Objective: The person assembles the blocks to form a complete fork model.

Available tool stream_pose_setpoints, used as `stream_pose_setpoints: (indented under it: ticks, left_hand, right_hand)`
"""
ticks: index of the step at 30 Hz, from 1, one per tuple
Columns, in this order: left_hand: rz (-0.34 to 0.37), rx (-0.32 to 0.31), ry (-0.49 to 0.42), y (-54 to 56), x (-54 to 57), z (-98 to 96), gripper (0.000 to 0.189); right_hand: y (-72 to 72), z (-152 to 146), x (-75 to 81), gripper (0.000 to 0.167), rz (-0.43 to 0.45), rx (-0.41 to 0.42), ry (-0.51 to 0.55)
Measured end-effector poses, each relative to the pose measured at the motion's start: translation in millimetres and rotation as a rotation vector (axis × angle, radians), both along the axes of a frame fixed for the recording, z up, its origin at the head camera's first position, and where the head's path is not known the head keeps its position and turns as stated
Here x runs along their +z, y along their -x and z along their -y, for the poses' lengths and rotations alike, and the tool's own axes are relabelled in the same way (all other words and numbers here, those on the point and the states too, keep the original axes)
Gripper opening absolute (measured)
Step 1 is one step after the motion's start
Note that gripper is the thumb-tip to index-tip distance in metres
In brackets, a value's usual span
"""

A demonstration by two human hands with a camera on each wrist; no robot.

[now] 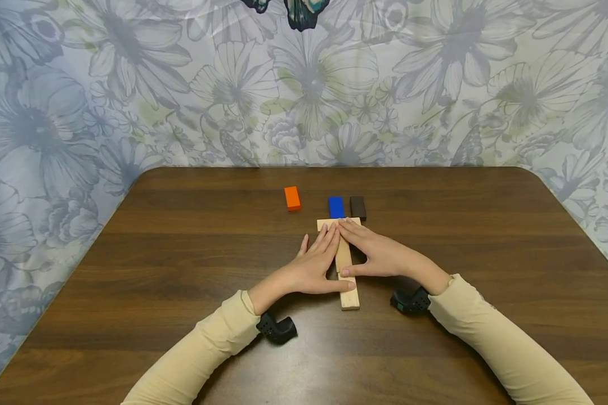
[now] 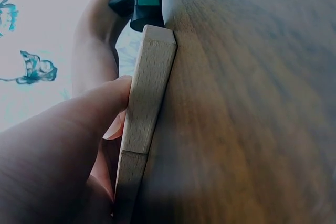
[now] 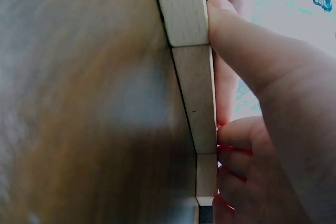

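Observation:
Plain wooden blocks form a T on the table: one block (image 1: 324, 224) lies crosswise at the far end, with a middle block (image 1: 343, 257) and a near block (image 1: 349, 300) end to end below it. My left hand (image 1: 308, 271) lies over the row from the left, straight fingertips at the crosswise block and thumb on the near block (image 2: 149, 87). From the other side my right hand (image 1: 387, 254) reaches in, fingers extended to the same crosswise block. Its thumb rests by the joint between the middle block (image 3: 195, 98) and the near one.
Just behind the crosswise block lie a blue block (image 1: 336, 207) and a dark brown block (image 1: 357, 207). An orange block (image 1: 292, 198) stands apart, farther left. The brown wooden table (image 1: 157, 253) ends at a flowered cloth backdrop (image 1: 223, 101).

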State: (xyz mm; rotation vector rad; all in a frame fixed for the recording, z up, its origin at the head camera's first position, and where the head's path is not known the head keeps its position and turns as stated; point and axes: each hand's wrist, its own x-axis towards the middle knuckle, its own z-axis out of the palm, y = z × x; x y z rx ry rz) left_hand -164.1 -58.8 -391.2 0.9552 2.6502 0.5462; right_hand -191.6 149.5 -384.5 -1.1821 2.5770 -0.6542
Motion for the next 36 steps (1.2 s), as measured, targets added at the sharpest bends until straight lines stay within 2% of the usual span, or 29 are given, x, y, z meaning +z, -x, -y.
stream_pose_setpoints:
  ticks: [9,13,18,22,26,30,33,36]
  left_hand:
    - [0.011,-0.021,-0.024,1.9,8.0,-3.7,0.108]
    - [0.007,-0.042,-0.063,8.7,14.9,2.4,0.105]
    - [0.019,-0.017,-0.191,30.9,25.6,23.7,0.098]
    - [0.058,0.055,-0.327,55.7,28.4,46.7,0.093]
    - [0.08,0.142,-0.439,78.1,25.5,67.6,0.089]
    - [0.063,0.213,-0.465,95.7,21.3,80.0,0.087]
    - [0.063,0.227,-0.463,106.3,18.3,84.2,0.087]
    - [0.106,0.233,-0.473,113.0,16.9,85.7,0.085]
  right_hand:
    - [0.5,-5.8,1.2,0.095,-0.009,-0.01,0.008]
    - [1.0,-6.4,0.3,0.094,-0.016,-0.001,0.006]
    - [1.4,-5.0,-0.3,0.095,0.018,-0.016,-0.014]
    - [1.5,-2.7,-0.4,0.095,0.035,-0.011,-0.025]
    - [1.4,-0.7,-0.3,0.095,0.03,-0.003,-0.032]
    - [0.9,-0.3,0.3,0.096,0.022,0.0,-0.03]
    - [0.7,-0.5,0.0,0.096,0.023,-0.001,-0.027]
    - [1.2,-0.7,-0.7,0.096,0.018,-0.001,-0.026]
